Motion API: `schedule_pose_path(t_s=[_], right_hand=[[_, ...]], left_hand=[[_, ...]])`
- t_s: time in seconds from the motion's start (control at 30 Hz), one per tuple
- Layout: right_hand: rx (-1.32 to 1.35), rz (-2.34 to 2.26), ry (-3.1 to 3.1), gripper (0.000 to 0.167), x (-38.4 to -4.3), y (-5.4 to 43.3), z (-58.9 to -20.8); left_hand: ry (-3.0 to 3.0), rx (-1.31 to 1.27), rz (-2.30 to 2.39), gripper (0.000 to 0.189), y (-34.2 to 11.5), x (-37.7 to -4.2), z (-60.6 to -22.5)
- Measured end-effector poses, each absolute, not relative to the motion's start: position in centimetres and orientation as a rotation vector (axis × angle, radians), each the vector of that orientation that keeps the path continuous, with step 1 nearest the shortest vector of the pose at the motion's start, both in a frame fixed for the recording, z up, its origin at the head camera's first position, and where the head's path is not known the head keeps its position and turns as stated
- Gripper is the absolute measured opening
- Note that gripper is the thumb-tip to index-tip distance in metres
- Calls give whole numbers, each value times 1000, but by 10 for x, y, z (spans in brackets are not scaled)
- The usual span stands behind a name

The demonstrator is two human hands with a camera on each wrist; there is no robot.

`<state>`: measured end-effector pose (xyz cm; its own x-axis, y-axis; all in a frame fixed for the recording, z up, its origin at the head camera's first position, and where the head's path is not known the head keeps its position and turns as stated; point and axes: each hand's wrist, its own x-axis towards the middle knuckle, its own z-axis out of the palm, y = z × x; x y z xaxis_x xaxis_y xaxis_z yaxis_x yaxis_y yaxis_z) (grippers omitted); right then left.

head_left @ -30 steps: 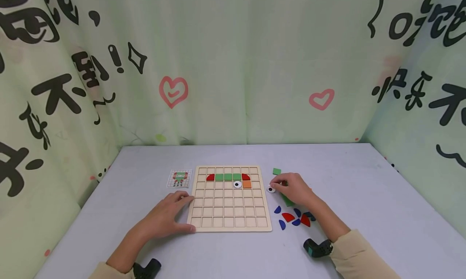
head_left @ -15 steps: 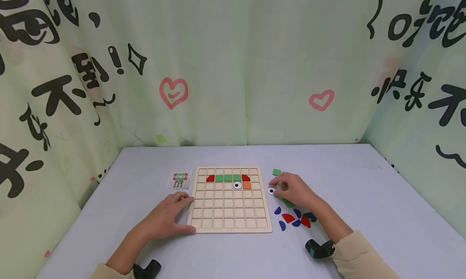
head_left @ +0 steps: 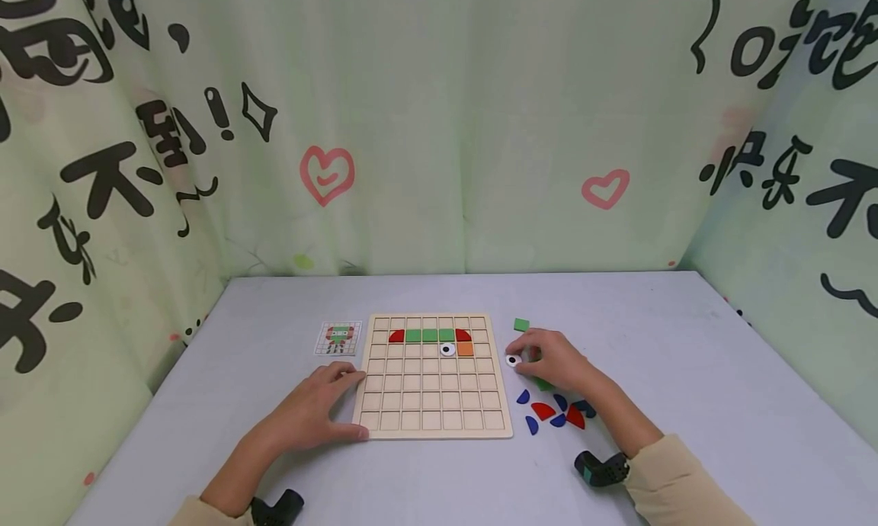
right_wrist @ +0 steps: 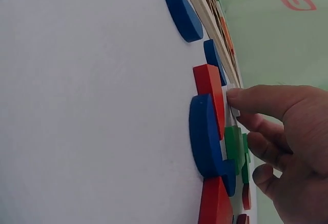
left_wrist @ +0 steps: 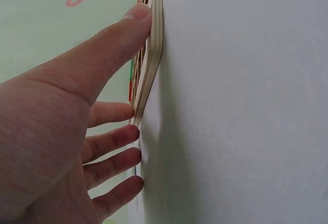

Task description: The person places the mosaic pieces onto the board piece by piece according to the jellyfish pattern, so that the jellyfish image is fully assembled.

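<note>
Pinching the white eye disc between thumb and fingers, the right hand held it low, just beyond the right edge of the wooden grid board. Whether the disc touched the bench could not be told.

What mattered was sideways: the grid lay directly to the left of the disc, with only a narrow strip of bench between, and the hand reached it from the right. Being round, the disc had no long axis. The matching eye disc on the grid lay leftward and slightly farther from the person, just left of an orange square.

The right hand was plainly the nearer one. Across the board, the left hand grasped nothing; its thumb rested at the near left corner and its loosely extended fingers lay along the left edge.

Around the right hand, a green square sat on its far side, while red pieces and blue half-rounds were scattered on the near side. A picture card lay just left of the board.
</note>
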<state>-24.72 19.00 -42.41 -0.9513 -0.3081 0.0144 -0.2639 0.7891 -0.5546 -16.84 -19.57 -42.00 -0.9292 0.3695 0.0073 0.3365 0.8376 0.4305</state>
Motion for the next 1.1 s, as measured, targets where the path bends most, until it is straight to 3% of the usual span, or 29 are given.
schedule_pose_path(t_s=[1.1], right_hand=[[-602,-1023,2889,14,-259,150,-425]], left_hand=[[2936,554,642,84,-195,-170,-421]])
